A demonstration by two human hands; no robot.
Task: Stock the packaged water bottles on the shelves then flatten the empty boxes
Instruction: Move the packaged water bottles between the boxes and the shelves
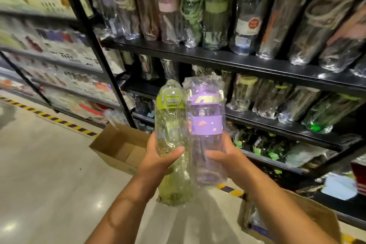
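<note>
The left hand point(158, 156) is wrapped round the middle of a green bottle point(172, 125), thumb across its front; the right hand point(223, 154) grips a purple bottle point(206, 121) the same way. Both bottles stand upright in clear plastic wrap, touching side by side, in front of the black shelves point(237, 63), which are lined with wrapped bottles. This looks like the stocking step: each bottle next needs a free gap on a shelf. An open cardboard box point(111, 144) sits on the floor to the left and a second box point(316, 216) at lower right, neither flattened yet
</note>
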